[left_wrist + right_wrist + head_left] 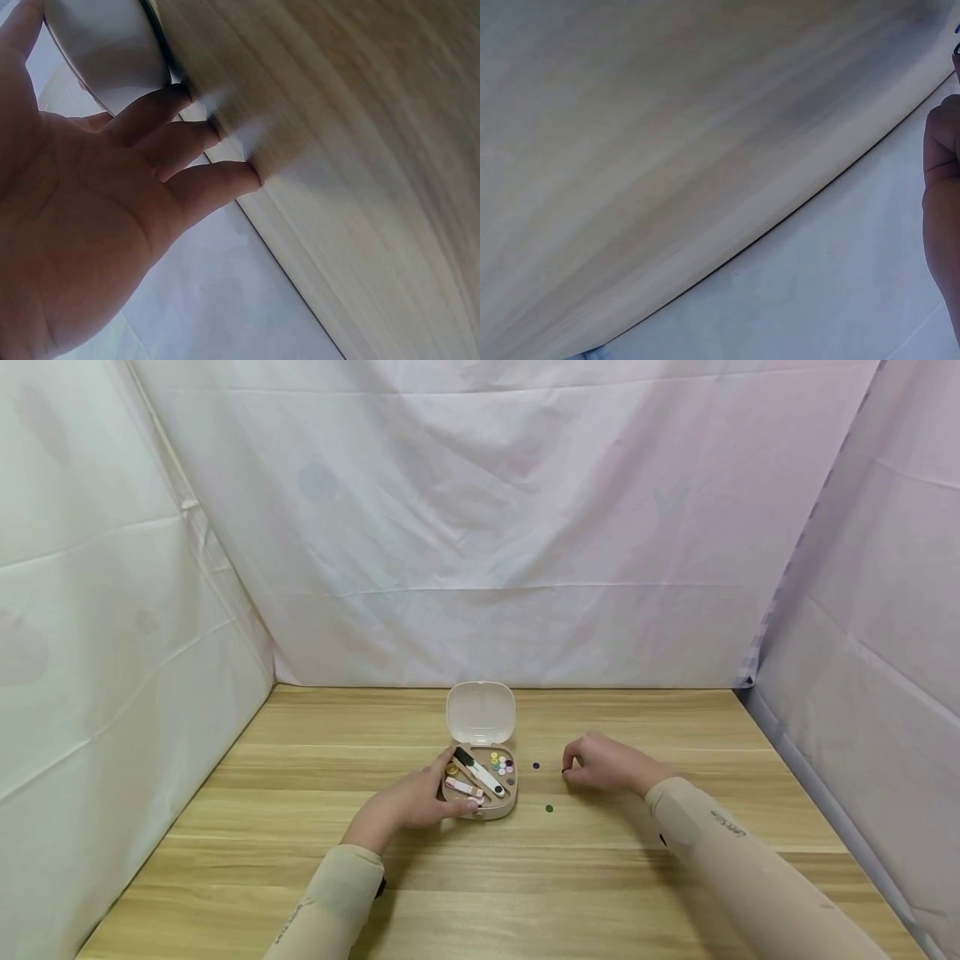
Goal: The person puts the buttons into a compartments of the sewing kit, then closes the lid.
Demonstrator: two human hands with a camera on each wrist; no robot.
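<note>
A small beige sewing box (491,812) stands on the table with its lid (481,713) raised. My left hand (415,796) holds its left side, thumb at the front and index finger near the back; in the left wrist view the other fingers (214,180) stretch toward the tabletop. Inside lie a white-and-black seam ripper-like tool (480,772), a pale pink-and-white strip (463,787), a yellow ring (452,769) and several colored buttons (502,765). To the right, my right hand (603,763) pinches a small dark button (564,771) at the tabletop.
A dark blue button (536,766) and a green button (550,808) lie on the wooden table (315,827) between the box and my right hand. White cloth (480,527) hangs behind the table and along both sides.
</note>
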